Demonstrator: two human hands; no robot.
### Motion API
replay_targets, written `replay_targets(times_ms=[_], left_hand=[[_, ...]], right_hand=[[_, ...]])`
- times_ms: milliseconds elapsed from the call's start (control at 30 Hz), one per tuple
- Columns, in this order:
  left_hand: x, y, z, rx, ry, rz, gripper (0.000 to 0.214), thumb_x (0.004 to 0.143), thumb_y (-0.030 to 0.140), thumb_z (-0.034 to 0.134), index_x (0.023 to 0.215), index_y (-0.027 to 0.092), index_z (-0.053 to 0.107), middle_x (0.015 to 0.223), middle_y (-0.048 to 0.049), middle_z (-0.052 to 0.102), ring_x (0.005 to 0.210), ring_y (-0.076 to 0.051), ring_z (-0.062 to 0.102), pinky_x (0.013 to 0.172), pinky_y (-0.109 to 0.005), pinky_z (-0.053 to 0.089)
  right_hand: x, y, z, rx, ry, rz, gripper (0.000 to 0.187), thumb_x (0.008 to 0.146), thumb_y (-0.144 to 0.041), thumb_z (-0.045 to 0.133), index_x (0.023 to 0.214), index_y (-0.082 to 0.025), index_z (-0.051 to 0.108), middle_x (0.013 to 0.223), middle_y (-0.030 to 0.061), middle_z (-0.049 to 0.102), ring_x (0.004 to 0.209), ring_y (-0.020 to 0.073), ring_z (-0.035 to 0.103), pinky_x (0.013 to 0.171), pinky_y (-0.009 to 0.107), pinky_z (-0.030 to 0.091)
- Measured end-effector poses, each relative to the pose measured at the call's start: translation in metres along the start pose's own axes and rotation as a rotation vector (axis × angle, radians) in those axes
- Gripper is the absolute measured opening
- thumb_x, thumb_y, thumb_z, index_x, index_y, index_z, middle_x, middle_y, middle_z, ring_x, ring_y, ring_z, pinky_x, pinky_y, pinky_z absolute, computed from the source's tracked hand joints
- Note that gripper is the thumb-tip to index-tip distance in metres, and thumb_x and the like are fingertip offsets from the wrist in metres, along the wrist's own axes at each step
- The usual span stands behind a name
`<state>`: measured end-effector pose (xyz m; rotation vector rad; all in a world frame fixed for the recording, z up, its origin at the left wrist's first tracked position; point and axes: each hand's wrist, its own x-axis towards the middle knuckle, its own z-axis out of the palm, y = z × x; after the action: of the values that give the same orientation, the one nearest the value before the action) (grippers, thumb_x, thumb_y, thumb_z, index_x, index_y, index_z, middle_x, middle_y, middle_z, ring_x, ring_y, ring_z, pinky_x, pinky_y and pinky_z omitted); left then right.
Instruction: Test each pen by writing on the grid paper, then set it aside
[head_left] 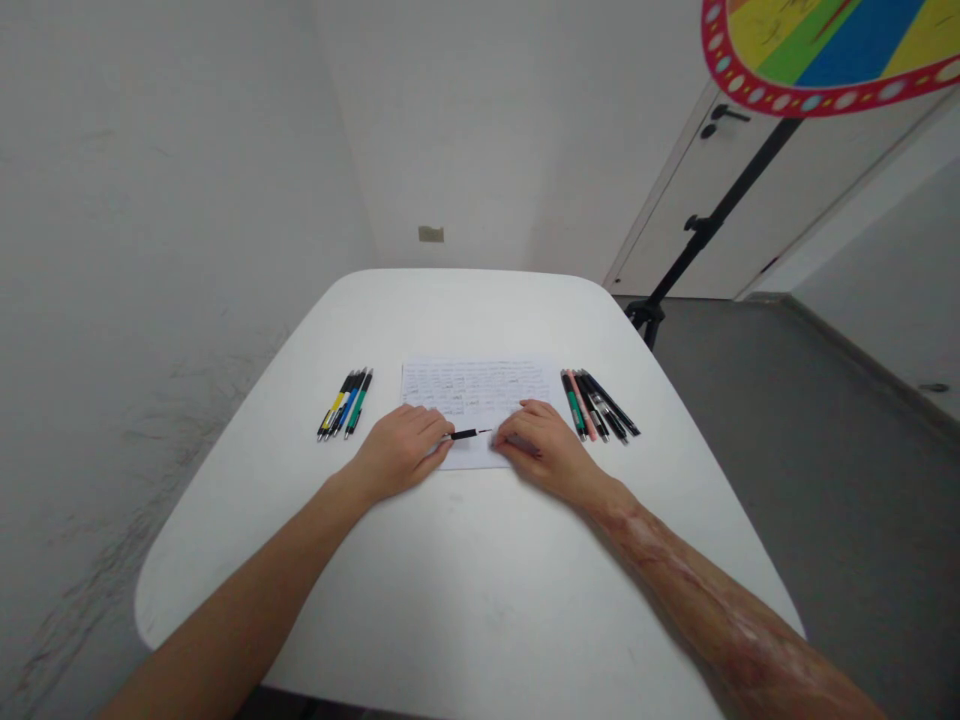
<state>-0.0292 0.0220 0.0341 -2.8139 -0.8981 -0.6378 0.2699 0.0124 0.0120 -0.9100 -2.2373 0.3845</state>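
Observation:
My left hand rests over the left part of a written sheet of paper, its fingers closed on a black pen barrel that points right. A thin dark piece, like a pen refill, lies in line with the barrel, in the gap between my hands. My right hand is over the sheet's right part, thumb and fingers pinched close to the refill's right end. Something small and pale shows at those fingertips, too small to name. Whether the thin piece joins the barrel is unclear.
On the white table, several pens lie in a group left of the paper. More pens lie to its right. A colourful wheel on a black stand is beyond the table's right side, near a door.

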Motion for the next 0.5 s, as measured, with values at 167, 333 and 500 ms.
replay_targets(times_ms=[167, 333, 500], left_hand=[[-0.0008, -0.0003, 0.0006, -0.004, -0.006, -0.003, 0.023, 0.114, 0.028, 0.053, 0.111, 0.017, 0.072, 0.101, -0.0093, 0.078, 0.091, -0.024, 0.071, 0.083, -0.041, 0.055], [0.0003, 0.0006, 0.0003, -0.002, -0.006, 0.013, 0.020, 0.114, 0.027, 0.053, 0.111, 0.018, 0.071, 0.101, -0.0086, 0.077, 0.091, -0.023, 0.071, 0.083, -0.039, 0.052], [0.0019, 0.0019, -0.0003, 0.011, -0.010, 0.025, 0.020, 0.114, 0.026, 0.052, 0.110, 0.018, 0.070, 0.101, -0.0081, 0.077, 0.090, -0.023, 0.070, 0.082, -0.039, 0.051]], right_hand=[[-0.0017, -0.0034, -0.0024, 0.084, 0.216, 0.087, 0.003, 0.105, -0.026, 0.074, 0.105, -0.028, 0.072, 0.097, 0.0045, 0.077, 0.094, 0.0257, 0.070, 0.091, 0.045, 0.056], [-0.0011, -0.0071, -0.0036, 0.110, 0.237, 0.099, 0.003, 0.105, -0.029, 0.074, 0.105, -0.029, 0.071, 0.095, 0.0044, 0.075, 0.091, 0.0256, 0.070, 0.085, 0.043, 0.057], [-0.0001, -0.0074, -0.0028, 0.120, 0.208, 0.085, 0.004, 0.106, -0.032, 0.073, 0.104, -0.029, 0.072, 0.096, 0.0045, 0.076, 0.093, 0.0257, 0.069, 0.087, 0.044, 0.055]])
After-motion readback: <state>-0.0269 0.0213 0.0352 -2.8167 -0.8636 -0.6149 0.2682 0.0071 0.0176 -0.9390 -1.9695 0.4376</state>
